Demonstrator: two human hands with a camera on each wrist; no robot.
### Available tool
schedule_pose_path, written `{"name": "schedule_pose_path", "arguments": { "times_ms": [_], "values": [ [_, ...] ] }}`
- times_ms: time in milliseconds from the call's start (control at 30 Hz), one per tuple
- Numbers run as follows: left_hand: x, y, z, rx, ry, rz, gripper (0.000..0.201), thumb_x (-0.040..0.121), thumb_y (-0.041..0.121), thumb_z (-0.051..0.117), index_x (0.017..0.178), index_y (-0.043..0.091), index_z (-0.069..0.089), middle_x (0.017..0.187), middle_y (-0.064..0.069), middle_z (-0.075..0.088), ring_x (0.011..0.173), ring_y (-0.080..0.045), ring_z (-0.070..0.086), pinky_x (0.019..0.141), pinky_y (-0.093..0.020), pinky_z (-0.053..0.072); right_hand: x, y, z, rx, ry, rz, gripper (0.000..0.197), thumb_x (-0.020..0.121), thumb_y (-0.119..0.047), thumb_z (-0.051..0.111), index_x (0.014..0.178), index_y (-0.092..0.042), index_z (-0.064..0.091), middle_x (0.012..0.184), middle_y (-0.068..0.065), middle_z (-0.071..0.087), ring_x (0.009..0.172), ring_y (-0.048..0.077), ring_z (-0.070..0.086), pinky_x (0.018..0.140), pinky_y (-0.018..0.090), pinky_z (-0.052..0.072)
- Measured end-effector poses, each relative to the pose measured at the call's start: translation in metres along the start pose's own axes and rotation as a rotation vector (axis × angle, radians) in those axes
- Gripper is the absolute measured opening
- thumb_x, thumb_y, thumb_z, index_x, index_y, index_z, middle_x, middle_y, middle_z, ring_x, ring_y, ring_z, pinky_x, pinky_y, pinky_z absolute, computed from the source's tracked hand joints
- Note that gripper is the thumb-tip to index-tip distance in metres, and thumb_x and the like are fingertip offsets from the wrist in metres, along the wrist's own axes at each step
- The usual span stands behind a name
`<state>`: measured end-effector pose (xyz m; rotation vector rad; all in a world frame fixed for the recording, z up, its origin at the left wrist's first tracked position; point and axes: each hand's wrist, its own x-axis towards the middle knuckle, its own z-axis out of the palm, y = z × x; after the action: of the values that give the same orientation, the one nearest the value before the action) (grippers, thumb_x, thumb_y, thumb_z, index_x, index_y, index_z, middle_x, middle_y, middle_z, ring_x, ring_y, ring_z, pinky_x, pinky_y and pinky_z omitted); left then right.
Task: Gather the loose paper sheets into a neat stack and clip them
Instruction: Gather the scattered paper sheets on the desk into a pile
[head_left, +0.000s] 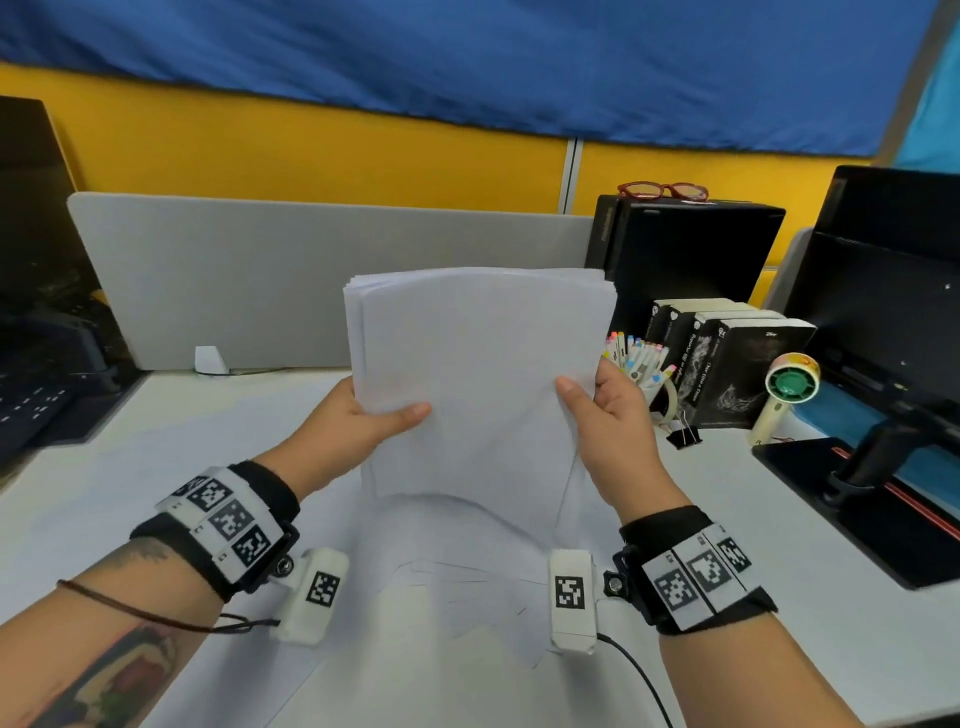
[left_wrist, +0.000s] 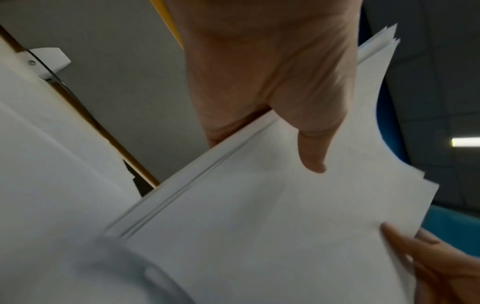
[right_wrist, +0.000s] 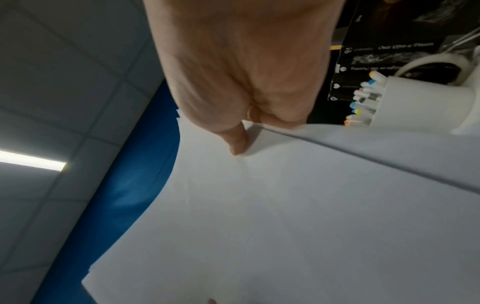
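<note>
Binder clip (head_left: 683, 435) beside books (head_left: 737, 364), marker cup (head_left: 641, 364)

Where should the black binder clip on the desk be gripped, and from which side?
Grip the binder clip by its wire handles, coming from above with the right hand, nearest it. It lies beside the books, which block the far side.

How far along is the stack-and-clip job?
Done: the white paper sheets are gathered into one upright bundle. In hand: left hand and right hand grip its side edges; top edges look slightly uneven. Left: squaring up and clipping; the black binder clip lies untouched on the white desk.
</note>
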<state>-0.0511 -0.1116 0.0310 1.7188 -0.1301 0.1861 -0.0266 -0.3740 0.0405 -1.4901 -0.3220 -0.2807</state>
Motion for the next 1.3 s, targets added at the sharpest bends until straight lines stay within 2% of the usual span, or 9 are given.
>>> {"name": "schedule_pose_path", "arguments": {
  "times_ms": [100,200,333,467,667,900,1033,1167,1300],
  "values": [
    [0.001,-0.011,-0.004,0.066,0.019,-0.057,0.029,0.091,0.018,0.076,0.115,0.033,0.07,0.114,0.01,0.079,0.108,-0.009,0.074,0.097,-0.033,0.056,0.001,0.01,0.002,-0.003,0.049,0.014,0.027,0.104,-0.006,0.046,0.126,-0.013,0.061,0.12,0.0,0.071,0.113,0.013,0.065,0.102,0.03,0.048],
    [-0.001,-0.022,-0.009,0.107,0.082,-0.128,0.018,0.098,0.023,0.069,0.115,0.028,0.07,0.111,0.007,0.078,0.105,-0.017,0.075,0.095,-0.037,0.057,0.005,0.011,-0.002,0.104,0.096,0.192,0.026,0.105,-0.009,0.042,0.124,-0.013,0.06,0.101,0.004,0.071,0.089,0.013,0.066,0.082,0.027,0.052],
    [-0.002,-0.04,-0.021,0.18,0.178,-0.284,0.017,0.101,0.019,0.065,0.117,0.013,0.067,0.111,-0.009,0.075,0.103,-0.035,0.072,0.089,-0.043,0.058,0.01,0.031,-0.022,-0.212,0.069,0.474,0.031,0.101,-0.015,0.056,0.132,-0.014,0.057,0.128,0.013,0.061,0.109,0.025,0.058,0.09,0.037,0.047],
    [-0.004,-0.067,-0.031,0.357,0.214,-0.482,0.028,0.099,0.012,0.064,0.123,-0.002,0.064,0.113,-0.022,0.069,0.097,-0.039,0.068,0.078,-0.037,0.054,0.014,0.069,-0.047,-0.551,0.106,0.732,0.074,0.088,-0.028,0.074,0.149,-0.009,0.037,0.151,0.015,0.041,0.136,0.035,0.043,0.111,0.043,0.038],
    [-0.011,-0.09,-0.027,0.344,0.251,-0.581,0.037,0.1,0.01,0.063,0.134,-0.005,0.058,0.112,-0.017,0.063,0.098,-0.034,0.06,0.084,-0.037,0.048,0.016,0.084,-0.059,-0.804,0.228,0.919,0.102,0.069,-0.04,0.086,0.149,-0.013,0.028,0.148,0.018,0.031,0.135,0.039,0.038,0.108,0.05,0.041],
    [-0.012,-0.093,-0.028,0.307,0.266,-0.601,0.04,0.1,0.012,0.064,0.136,-0.005,0.056,0.118,-0.02,0.064,0.103,-0.036,0.06,0.089,-0.04,0.049,0.013,0.078,-0.061,-0.859,0.209,0.96,0.121,0.061,-0.028,0.095,0.149,-0.004,0.016,0.149,0.022,0.033,0.137,0.039,0.039,0.107,0.048,0.042],
    [-0.011,-0.096,-0.028,0.274,0.277,-0.598,0.035,0.099,0.012,0.065,0.131,-0.004,0.06,0.122,-0.025,0.067,0.098,-0.035,0.062,0.085,-0.039,0.049,0.015,0.069,-0.067,-0.733,0.184,0.905,0.089,0.069,-0.013,0.091,0.137,0.012,0.04,0.127,0.022,0.055,0.119,0.036,0.056,0.1,0.042,0.049],
    [-0.012,-0.099,-0.03,0.243,0.279,-0.595,0.029,0.099,0.013,0.065,0.124,-0.001,0.062,0.119,-0.025,0.068,0.104,-0.043,0.066,0.085,-0.041,0.051,0.015,0.063,-0.066,-0.58,0.214,0.756,0.047,0.068,0.009,0.084,0.111,0.006,0.065,0.095,0.018,0.069,0.097,0.034,0.065,0.093,0.044,0.054],
    [-0.014,-0.101,-0.033,0.184,0.276,-0.604,0.031,0.099,0.014,0.068,0.125,0.0,0.062,0.119,-0.023,0.069,0.111,-0.045,0.065,0.094,-0.046,0.053,0.02,0.053,-0.059,-0.623,0.195,0.53,0.024,0.081,0.004,0.073,0.103,0.009,0.065,0.089,0.011,0.068,0.09,0.033,0.066,0.079,0.032,0.051]
  ]
}}
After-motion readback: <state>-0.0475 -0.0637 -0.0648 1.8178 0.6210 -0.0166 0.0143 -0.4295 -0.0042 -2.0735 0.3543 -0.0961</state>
